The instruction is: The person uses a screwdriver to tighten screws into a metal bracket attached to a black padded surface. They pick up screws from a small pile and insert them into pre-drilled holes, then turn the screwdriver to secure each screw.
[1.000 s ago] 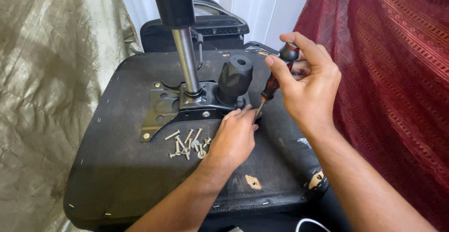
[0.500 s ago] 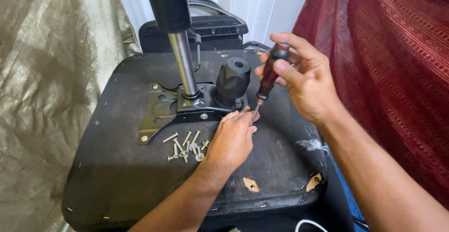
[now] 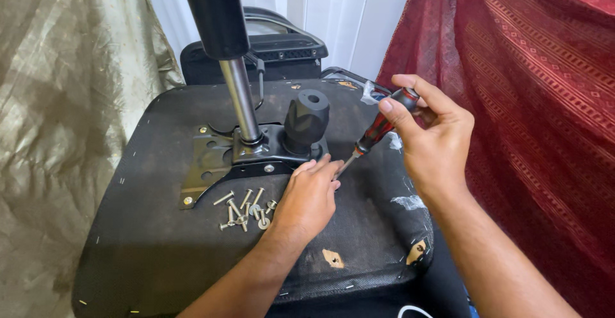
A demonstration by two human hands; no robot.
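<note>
Screwdriver [image 3: 378, 132] with a red and black handle sits tilted in the right hand [image 3: 432, 142], whose fingers are wrapped closed around the handle top; its metal tip points down-left to the right edge of the black metal bracket [image 3: 256, 154], just beside the left hand [image 3: 309, 196]. That tip is partly hidden behind the left fingertips, so whether it meets a screw cannot be told. The left hand lies palm down on the upturned chair seat underside [image 3: 160, 247], fingers loosely curled at the bracket edge, and I cannot tell whether they pinch anything. Loose screws [image 3: 246, 210] lie in a small heap just left of the left hand. A gas lift cylinder [image 3: 224, 42] rises from the bracket and is cut off at the top. A black knob [image 3: 306, 118] stands right of it. Torn patches show pale at the seat's near right edge
</note>
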